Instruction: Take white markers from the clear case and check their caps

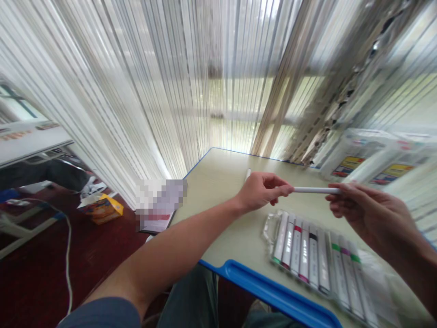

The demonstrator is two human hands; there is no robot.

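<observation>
A white marker [312, 190] is held level above the desk between both hands. My left hand [261, 190] pinches its left end, and my right hand [367, 212] grips its right end with curled fingers. Below them a clear plastic case [269, 228] lies on the pale desk [221, 182] with several white markers [309, 255] in a row, their caps in different colours. Another white marker [247, 173] lies on the desk just beyond my left hand.
The desk has a blue rim [259, 284] near my legs. White packages [372, 159] stand at the back right. Striped curtains [170, 82] hang behind. On the dark red floor at left lie a yellow box [104, 208] and a cable [68, 255].
</observation>
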